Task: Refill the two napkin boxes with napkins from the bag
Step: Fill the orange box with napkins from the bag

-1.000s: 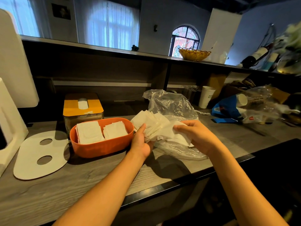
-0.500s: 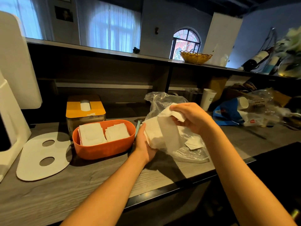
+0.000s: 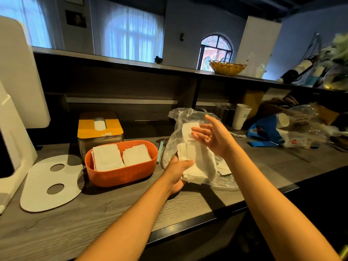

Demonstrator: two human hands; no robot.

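Napkins (image 3: 195,162) partly hidden by left hand (image 3: 177,174).

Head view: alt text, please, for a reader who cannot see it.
A person's left hand holds a stack of white napkins by a clear plastic bag, while the open right hand hovers above. An orange napkin box with two stacks sits to the left.

I see white napkins (image 3: 108,157) in the orange box (image 3: 122,174), behind it a yellow-lidded box (image 3: 99,125), right of it a clear bag (image 3: 188,119).
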